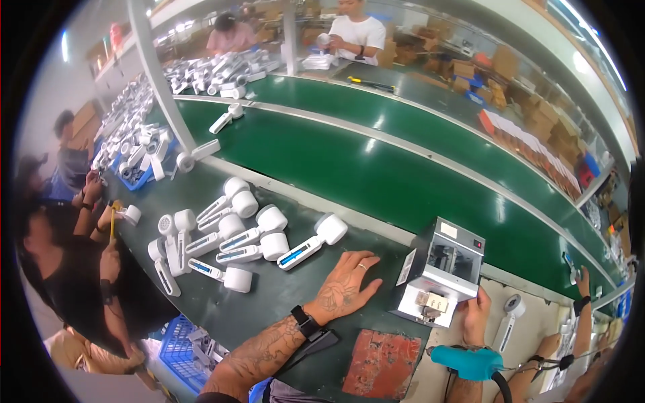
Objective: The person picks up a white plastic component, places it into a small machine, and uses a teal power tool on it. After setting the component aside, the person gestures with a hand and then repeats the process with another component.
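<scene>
My left hand (344, 287) lies on the dark green bench with its fingers spread, holding nothing. A ring and a black wristband show on it. To its right stands a silver, box-shaped screw feeder (440, 272) with a clear window on top. My right hand (476, 316) has its fingers on the feeder's lower right side; part of it is hidden behind a hanging teal electric screwdriver (468, 363). Beyond my left hand lie several white, round-headed handled units (312, 242), some with blue strips in their handles. Another unit (508, 322) lies right of my right hand.
A worn red mat (381, 363) lies in front of the feeder. Beyond the bench runs a green conveyor belt (336, 161). White parts fill a heap (138, 144) at the far left. A blue basket (183, 352) stands beside the bench. Co-workers sit left, right and across.
</scene>
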`<act>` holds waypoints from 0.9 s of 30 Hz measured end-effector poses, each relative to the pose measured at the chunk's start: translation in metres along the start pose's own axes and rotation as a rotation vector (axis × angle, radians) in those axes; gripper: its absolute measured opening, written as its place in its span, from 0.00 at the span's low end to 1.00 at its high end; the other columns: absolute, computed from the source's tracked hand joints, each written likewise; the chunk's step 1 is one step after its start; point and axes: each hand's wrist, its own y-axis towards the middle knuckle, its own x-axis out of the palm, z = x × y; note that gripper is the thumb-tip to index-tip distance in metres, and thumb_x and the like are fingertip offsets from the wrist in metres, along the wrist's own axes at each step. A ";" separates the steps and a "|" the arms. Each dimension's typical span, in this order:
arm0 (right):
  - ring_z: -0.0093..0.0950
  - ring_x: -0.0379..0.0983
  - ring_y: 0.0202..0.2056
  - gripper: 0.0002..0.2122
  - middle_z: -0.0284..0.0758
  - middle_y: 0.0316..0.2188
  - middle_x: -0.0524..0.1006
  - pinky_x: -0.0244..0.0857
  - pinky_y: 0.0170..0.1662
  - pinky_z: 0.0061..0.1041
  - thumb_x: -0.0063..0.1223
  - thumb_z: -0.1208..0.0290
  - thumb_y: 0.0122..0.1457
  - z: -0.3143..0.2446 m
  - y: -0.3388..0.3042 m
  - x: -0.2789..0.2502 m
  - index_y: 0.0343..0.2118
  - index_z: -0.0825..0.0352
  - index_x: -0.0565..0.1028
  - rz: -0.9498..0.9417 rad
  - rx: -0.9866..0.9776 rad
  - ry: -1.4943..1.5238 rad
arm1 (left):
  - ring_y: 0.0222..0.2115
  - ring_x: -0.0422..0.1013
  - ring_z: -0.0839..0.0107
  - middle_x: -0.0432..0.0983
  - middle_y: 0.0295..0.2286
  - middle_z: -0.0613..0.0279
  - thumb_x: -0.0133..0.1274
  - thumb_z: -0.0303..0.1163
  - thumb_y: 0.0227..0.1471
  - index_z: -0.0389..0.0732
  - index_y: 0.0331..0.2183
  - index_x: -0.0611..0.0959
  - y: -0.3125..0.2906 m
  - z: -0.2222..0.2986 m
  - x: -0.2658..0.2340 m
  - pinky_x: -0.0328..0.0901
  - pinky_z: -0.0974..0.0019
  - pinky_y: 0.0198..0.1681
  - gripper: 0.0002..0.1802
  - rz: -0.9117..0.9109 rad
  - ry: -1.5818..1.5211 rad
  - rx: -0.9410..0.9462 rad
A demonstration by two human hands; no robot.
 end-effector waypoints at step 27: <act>0.18 0.68 0.24 0.10 0.29 0.21 0.74 0.60 0.28 0.20 0.49 0.71 0.68 -0.014 -0.006 0.003 0.31 0.70 0.75 -0.047 0.016 0.004 | 0.40 0.71 0.51 0.74 0.37 0.55 0.62 0.32 0.53 0.39 0.42 0.78 -0.004 0.000 0.007 0.66 0.53 0.48 0.15 -0.015 0.004 -0.013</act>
